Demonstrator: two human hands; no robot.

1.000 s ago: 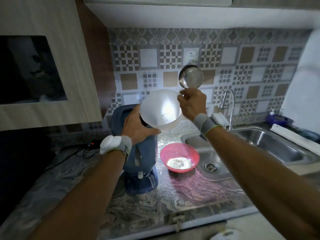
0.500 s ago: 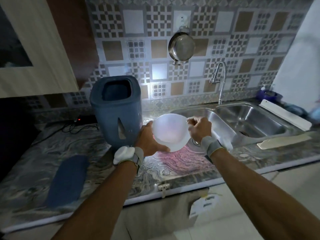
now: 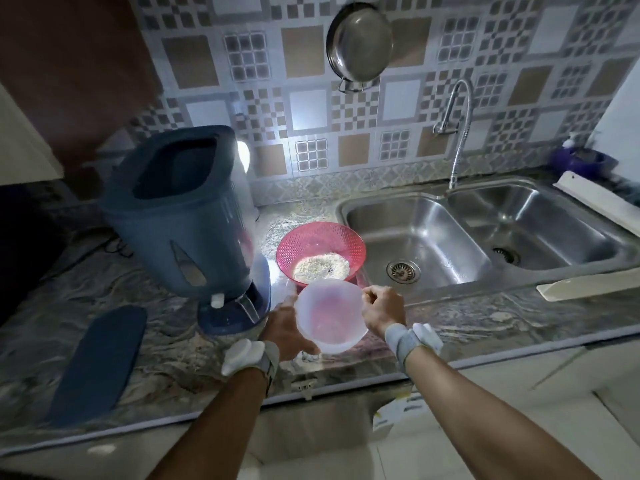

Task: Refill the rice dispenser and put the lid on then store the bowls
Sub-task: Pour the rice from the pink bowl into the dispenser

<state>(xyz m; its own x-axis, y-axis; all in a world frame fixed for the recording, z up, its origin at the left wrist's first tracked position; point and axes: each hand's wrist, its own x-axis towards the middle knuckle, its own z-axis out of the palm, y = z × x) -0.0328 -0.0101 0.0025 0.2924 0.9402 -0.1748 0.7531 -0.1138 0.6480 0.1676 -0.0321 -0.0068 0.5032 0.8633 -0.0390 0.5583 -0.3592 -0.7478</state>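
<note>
An empty translucent white bowl (image 3: 329, 315) is held low over the counter's front, my left hand (image 3: 282, 329) cupping its left side and my right hand (image 3: 382, 311) pinching its right rim. Just behind it a pink perforated bowl (image 3: 320, 245) with rice in the bottom sits on the counter. The blue rice dispenser (image 3: 183, 216) stands to the left with its top open. Its flat blue lid (image 3: 100, 362) lies on the counter at the far left.
A steel double sink (image 3: 485, 233) with a tap (image 3: 457, 133) lies to the right. A steel pan (image 3: 360, 46) hangs on the tiled wall. A white board (image 3: 588, 285) rests on the sink's front edge. Cables run behind the dispenser.
Both hands have brought the white bowl down from the dispenser's open top to just above the counter in front of the pink bowl. The view has tilted down.
</note>
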